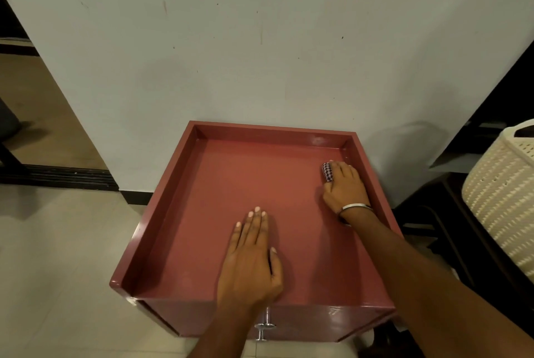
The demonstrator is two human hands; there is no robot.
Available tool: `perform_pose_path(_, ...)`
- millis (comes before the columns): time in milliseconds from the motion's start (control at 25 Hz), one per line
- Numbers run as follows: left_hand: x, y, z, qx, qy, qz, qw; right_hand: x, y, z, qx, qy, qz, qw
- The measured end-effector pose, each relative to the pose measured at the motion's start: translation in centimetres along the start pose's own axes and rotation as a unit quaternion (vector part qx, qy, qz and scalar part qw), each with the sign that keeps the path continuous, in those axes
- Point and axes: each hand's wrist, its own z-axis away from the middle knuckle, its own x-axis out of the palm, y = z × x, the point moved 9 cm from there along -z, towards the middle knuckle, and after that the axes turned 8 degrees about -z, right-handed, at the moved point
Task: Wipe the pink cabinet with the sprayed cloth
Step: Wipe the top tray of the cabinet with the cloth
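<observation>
The right hand (344,187) presses the cloth (328,172) on the cabinet (231,184) top's far corner, the left hand (251,259) lies open and flat, and I judge the wiping only partly done.

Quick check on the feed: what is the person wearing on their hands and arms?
Both forearms are bare, no sleeves in view and no gloves. The right hand has a thin silver bangle at the wrist. The left hand shows no jewellery; its nails look pale.

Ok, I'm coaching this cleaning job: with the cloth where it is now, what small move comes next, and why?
Probably sweep the right hand and its checked cloth leftward along the back wall. The cloth sits in the far right corner of the pink cabinet top, and the left hand lies flat near the front.
</observation>
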Motion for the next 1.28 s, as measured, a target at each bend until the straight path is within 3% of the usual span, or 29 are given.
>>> perform_pose_path(800,-0.8,0.2,2.9,0.033,0.009,-0.020,0.999,-2.0,0.2,14.2,0.050,-0.004,-0.047,0.998)
perform_pose_path(1280,-1.6,-0.6,7.2,0.001,-0.007,-0.027,1.000,-3.4,-1.2,20.5,0.068,0.014,-0.050,0.996)
